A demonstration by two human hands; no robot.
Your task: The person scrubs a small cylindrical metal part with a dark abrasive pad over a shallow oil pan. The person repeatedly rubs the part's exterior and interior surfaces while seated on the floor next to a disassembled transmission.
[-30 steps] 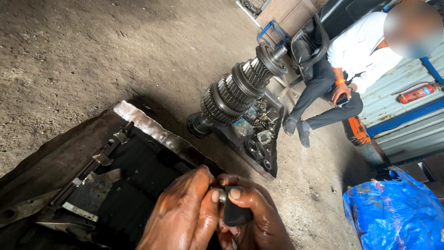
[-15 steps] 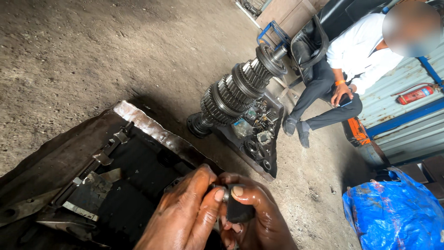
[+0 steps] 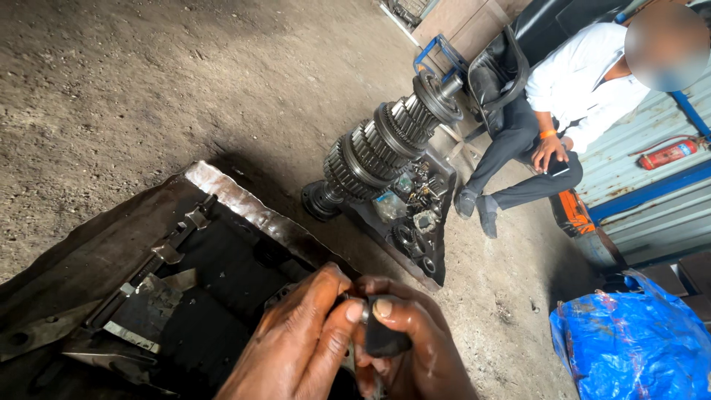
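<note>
My left hand (image 3: 296, 348) and my right hand (image 3: 415, 348) meet at the bottom middle of the head view, both closed around a small dark metal part (image 3: 381, 337). The thumb and fingers of each hand press on it from opposite sides. What lies under the part is hidden by my fingers. Just below and left of my hands sits a black oily metal tray (image 3: 222, 192) holding long steel rods and flat brackets (image 3: 148, 274).
A tall gear shaft assembly (image 3: 385, 141) leans on a dark tray of small parts (image 3: 415, 222) on the concrete floor. A seated person in a white shirt (image 3: 578, 81) is at the upper right. A blue plastic bag (image 3: 637, 348) and a red fire extinguisher (image 3: 670, 154) lie to the right.
My hands have stayed at the same spot on the small part; the fingers have shifted slightly around it. The view has barely moved.
</note>
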